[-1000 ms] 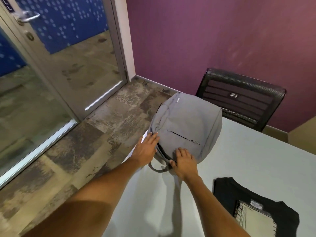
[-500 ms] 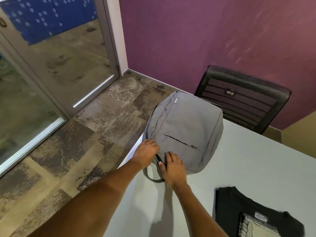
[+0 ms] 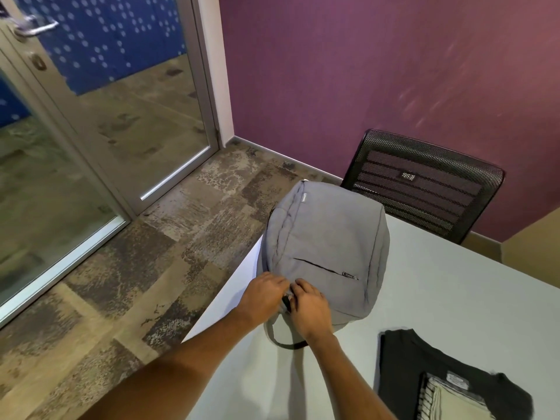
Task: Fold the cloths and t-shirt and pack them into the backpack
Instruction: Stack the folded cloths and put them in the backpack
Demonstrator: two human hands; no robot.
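Head view, both hands, left [image 3: 266, 294] and right [image 3: 309, 304], curled, pinching rounded grey fabric backpack [image 3: 327, 237], smooth white table [image 3: 454, 298]

I see the grey backpack [image 3: 327, 250] lying flat on its back at the far left corner of the bench [image 3: 454, 298], front panel up, its slanted front pocket zip closed and its dark-lined carry loop curling toward me at the near end. To its near right lies the folded black t-shirt [image 3: 424, 368], collar toward the backpack, with a folded cream cloth [image 3: 451, 403] stacked on top of it, both cut off by the frame's bottom edge.
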